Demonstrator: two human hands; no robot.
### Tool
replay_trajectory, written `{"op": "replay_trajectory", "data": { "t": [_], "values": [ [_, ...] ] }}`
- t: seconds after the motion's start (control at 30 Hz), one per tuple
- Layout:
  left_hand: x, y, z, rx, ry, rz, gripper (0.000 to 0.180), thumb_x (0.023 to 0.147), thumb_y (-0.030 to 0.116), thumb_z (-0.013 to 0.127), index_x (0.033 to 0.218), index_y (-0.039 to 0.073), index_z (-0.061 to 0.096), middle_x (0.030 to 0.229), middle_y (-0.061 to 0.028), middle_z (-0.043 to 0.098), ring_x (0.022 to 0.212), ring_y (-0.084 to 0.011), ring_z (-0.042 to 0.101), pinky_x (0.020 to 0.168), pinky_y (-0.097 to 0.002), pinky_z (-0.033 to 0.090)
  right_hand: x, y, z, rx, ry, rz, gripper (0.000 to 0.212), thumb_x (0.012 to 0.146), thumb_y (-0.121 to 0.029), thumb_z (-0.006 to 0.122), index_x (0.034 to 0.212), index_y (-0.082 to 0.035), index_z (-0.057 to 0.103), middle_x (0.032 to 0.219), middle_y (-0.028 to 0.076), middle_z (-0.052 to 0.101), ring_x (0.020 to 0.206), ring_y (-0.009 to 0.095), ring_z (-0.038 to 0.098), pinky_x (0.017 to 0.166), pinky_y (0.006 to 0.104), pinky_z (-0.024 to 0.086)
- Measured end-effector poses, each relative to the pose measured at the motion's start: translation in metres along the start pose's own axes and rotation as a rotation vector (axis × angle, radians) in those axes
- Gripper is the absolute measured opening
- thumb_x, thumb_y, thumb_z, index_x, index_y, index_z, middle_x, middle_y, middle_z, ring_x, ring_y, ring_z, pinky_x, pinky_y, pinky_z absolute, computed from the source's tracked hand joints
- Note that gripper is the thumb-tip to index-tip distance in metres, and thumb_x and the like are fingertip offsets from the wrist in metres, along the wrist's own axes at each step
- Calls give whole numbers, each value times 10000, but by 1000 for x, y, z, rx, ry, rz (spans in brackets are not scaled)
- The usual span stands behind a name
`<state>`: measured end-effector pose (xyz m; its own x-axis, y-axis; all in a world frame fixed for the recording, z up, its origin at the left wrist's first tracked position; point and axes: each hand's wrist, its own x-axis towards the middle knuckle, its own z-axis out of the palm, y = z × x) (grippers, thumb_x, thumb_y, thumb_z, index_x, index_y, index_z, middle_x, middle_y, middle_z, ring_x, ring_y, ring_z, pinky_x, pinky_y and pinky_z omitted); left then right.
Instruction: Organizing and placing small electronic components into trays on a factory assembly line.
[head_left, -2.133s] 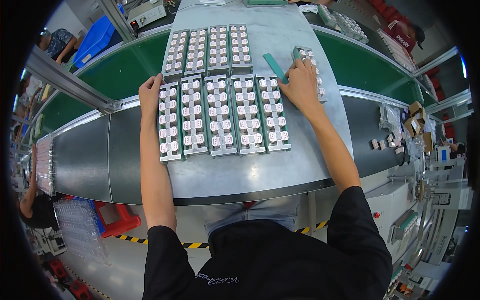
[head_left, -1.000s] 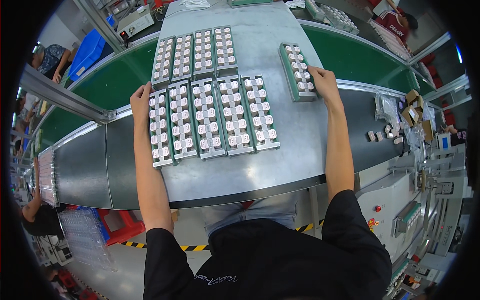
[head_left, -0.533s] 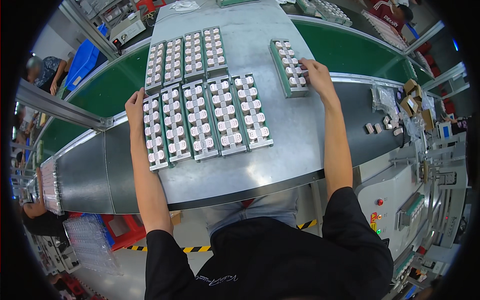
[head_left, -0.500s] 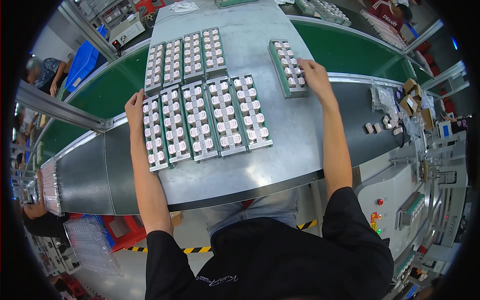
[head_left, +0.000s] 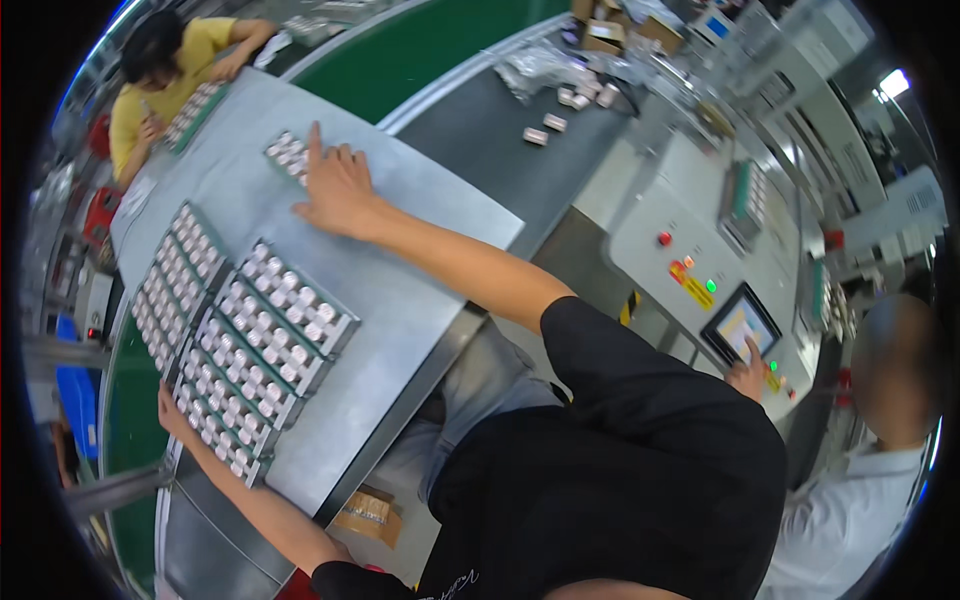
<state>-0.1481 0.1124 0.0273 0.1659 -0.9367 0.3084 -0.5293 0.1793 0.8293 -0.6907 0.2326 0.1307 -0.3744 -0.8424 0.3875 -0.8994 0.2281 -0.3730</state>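
Note:
Long narrow metal-and-green trays stand side by side on the metal table [head_left: 420,250], loaded with rows of small pale blocks. The near group of trays [head_left: 262,350] adjoins a far group [head_left: 180,285]. My left hand [head_left: 176,412] rests against the outer left edge of the trays, its fingers partly showing and holding nothing that I can see. My right hand [head_left: 345,190] is open, index finger stretched out and thumb apart. It lies beside a separate tray [head_left: 287,152] of the same kind and hides part of it.
Across the table, a person in yellow [head_left: 170,75] handles another tray [head_left: 195,115]. Loose blocks [head_left: 555,123], plastic bags [head_left: 540,68] and cartons [head_left: 605,35] lie on the dark surface beyond. At right, another person's hand [head_left: 745,378] touches a machine's screen [head_left: 740,325].
The view has swung to the right, bringing the machine and the person beside it into sight. My right hand has opened, its index finger now extended beside the separate tray. My left hand stays by the trays.

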Motion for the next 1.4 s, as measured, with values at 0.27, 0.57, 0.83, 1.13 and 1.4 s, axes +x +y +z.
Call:
{"op": "replay_trajectory", "data": {
  "t": [0.27, 0.57, 0.83, 1.13, 1.4],
  "values": [
    [-14, 42, 11, -58, 3, -156, 455, 938, 355, 584, 1136, -47, 663, 1048, -122, 689, 918, -178, 615, 834, -295, 466, -61, 164, -186, -57, 576, 142, 497, 746, -344, 708, 1029, 58, 638, 1024, 261, 619, 1037, 388, 556, 863, 470, 452],
    [9, -35, -3, -37, 74, 27, 322, 955, 260, 598, 1051, -29, 704, 937, -65, 721, 870, -129, 627, 826, -269, 476, -200, 409, -345, -1043, 355, 878, 738, 781, -683, 560, 950, 20, 710, 985, 240, 683, 931, 393, 664, 765, 518, 500],
    [-48, 92, 17, -202, 75, -137, 340, 940, 276, 616, 757, -8, 655, 695, 11, 588, 655, -61, 478, 614, -226, 377, -211, 406, -345, -860, 218, 1187, 777, 793, -715, 535, 1088, -12, 686, 1114, 202, 664, 1054, 395, 632, 863, 520, 495],
    [-47, 97, 18, -272, 95, -155, 329, 935, 269, 628, 738, 6, 651, 669, 21, 567, 618, -47, 453, 576, -222, 354, -261, 489, -382, -830, 276, 1081, 817, 746, -726, 598, 985, 48, 700, 1010, 260, 678, 962, 420, 652, 842, 482, 507],
    [-42, 113, -23, -274, 174, -206, 347, 960, 350, 567, 972, 17, 665, 872, -72, 696, 819, -123, 627, 758, -263, 454, -262, 447, -403, 355, 514, 1283, 710, 761, -534, 753, 1094, 86, 661, 914, 125, 688, 751, 225, 649, 636, 349, 515]
  ]
}}
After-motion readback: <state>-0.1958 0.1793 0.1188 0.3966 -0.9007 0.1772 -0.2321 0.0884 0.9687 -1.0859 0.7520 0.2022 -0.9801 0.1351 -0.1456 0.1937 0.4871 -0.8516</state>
